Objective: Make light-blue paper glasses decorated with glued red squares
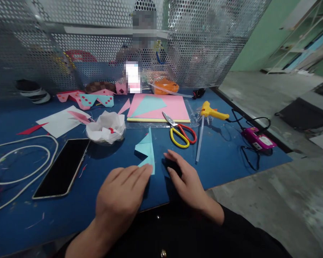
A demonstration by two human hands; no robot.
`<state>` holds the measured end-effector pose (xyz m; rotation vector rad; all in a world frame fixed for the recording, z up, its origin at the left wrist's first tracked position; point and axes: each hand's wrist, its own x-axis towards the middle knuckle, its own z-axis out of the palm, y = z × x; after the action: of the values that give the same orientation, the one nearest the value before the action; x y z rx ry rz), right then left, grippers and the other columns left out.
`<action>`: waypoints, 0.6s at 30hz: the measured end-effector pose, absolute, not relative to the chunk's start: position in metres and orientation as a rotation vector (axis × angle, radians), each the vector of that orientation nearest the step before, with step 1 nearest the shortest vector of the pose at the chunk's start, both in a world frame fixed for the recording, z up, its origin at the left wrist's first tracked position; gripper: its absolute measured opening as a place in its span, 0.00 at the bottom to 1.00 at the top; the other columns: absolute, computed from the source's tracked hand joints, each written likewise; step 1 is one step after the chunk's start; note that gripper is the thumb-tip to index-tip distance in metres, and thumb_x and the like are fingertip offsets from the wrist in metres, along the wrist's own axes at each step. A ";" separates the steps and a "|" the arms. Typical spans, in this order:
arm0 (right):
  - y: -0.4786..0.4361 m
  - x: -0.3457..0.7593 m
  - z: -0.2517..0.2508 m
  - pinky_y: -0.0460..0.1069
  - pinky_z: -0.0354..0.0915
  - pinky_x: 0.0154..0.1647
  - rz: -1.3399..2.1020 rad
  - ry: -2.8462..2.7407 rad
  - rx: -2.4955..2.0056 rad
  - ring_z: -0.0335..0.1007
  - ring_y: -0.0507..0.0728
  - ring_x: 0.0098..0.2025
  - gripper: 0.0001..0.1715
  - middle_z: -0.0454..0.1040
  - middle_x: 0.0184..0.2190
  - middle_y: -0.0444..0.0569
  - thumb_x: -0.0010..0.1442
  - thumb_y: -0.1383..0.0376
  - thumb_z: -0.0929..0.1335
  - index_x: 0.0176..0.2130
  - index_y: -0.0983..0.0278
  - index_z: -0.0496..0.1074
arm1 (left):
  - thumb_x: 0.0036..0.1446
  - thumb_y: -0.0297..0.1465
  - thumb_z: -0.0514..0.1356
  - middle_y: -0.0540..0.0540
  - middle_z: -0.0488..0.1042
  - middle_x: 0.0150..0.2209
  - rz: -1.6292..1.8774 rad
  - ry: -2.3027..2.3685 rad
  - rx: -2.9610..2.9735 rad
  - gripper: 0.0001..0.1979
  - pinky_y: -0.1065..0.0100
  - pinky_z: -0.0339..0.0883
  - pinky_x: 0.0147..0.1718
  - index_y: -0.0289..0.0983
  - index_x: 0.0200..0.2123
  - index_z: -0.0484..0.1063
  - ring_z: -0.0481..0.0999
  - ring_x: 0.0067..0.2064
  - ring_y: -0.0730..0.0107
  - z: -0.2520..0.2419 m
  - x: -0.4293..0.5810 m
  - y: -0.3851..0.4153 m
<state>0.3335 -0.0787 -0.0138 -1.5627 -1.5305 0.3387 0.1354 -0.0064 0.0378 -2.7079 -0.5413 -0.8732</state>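
A folded piece of light blue paper (145, 147), cut with angled notches along its left side, lies on the blue table in front of me. My left hand (123, 190) covers its near end, fingers bent together and fingertips on the paper; the thumb is hidden. To the right of the paper, my right hand (185, 179) hovers close to the tabletop with its fingers apart and nothing in them. Beyond that hand rest scissors (179, 134) with one red and one yellow handle, blades partly spread.
A yellow glue gun (214, 113) with a glue stick lies right, wired to a purple power strip (258, 138). Pink and blue sheets (174, 107) sit behind. Left are a paper-lined bowl (105, 138), a phone (61, 168), a white cable (24, 143) and cut paper masks (97, 100).
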 end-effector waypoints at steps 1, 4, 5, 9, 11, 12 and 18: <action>-0.078 0.335 -0.015 0.61 0.71 0.58 0.366 -1.480 -1.557 0.72 0.60 0.59 0.29 0.75 0.58 0.57 0.67 0.69 0.64 0.65 0.61 0.61 | 0.65 0.21 0.56 0.43 0.84 0.40 -0.928 -0.654 -2.717 0.13 0.57 0.68 0.40 0.31 0.50 0.76 0.80 0.41 0.59 0.041 0.128 -0.006; -0.071 0.339 -0.018 0.59 0.73 0.56 0.430 -1.351 -1.523 0.73 0.60 0.58 0.27 0.74 0.58 0.59 0.67 0.65 0.66 0.64 0.62 0.63 | 0.66 0.24 0.57 0.49 0.83 0.40 -1.088 -1.057 -2.734 0.14 0.58 0.69 0.42 0.42 0.50 0.77 0.80 0.42 0.62 0.048 0.110 -0.006; -0.067 0.340 -0.018 0.59 0.73 0.56 0.459 -1.315 -1.509 0.74 0.61 0.58 0.27 0.74 0.58 0.60 0.66 0.63 0.67 0.63 0.63 0.64 | 0.66 0.25 0.57 0.50 0.83 0.40 -1.164 -1.163 -2.708 0.13 0.59 0.70 0.42 0.44 0.49 0.77 0.80 0.41 0.63 0.049 0.106 -0.006; -0.049 0.337 -0.013 0.61 0.71 0.57 0.681 -1.157 -1.386 0.74 0.62 0.57 0.27 0.76 0.57 0.59 0.62 0.61 0.71 0.59 0.63 0.70 | 0.65 0.31 0.61 0.53 0.83 0.37 -1.487 -1.351 -2.595 0.08 0.64 0.74 0.39 0.46 0.43 0.80 0.81 0.37 0.67 0.050 0.104 -0.007; -0.042 0.333 -0.007 0.60 0.73 0.55 0.790 -1.096 -1.329 0.77 0.61 0.54 0.25 0.79 0.52 0.55 0.60 0.60 0.72 0.56 0.61 0.73 | 0.63 0.34 0.63 0.54 0.83 0.36 -1.600 -1.517 -2.573 0.06 0.66 0.74 0.38 0.46 0.39 0.82 0.81 0.36 0.68 0.050 0.105 -0.006; -0.040 0.330 -0.004 0.59 0.73 0.53 0.828 -1.068 -1.321 0.78 0.60 0.51 0.23 0.81 0.49 0.53 0.59 0.60 0.73 0.53 0.60 0.75 | 0.62 0.35 0.64 0.55 0.83 0.36 -1.630 -1.658 -2.552 0.06 0.67 0.74 0.39 0.46 0.38 0.82 0.82 0.36 0.68 0.049 0.106 -0.006; -0.040 0.323 0.010 0.50 0.71 0.37 0.853 -0.974 -1.403 0.76 0.54 0.34 0.10 0.83 0.33 0.43 0.56 0.61 0.74 0.40 0.57 0.82 | 0.52 0.42 0.69 0.54 0.84 0.35 -1.797 -2.457 -2.377 0.10 0.70 0.74 0.37 0.47 0.38 0.83 0.81 0.37 0.66 0.037 0.103 0.002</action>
<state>0.3233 -0.0404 0.0099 -1.4034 -0.9741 0.8530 0.1031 0.0024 0.0373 -2.3767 -2.4572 -1.7973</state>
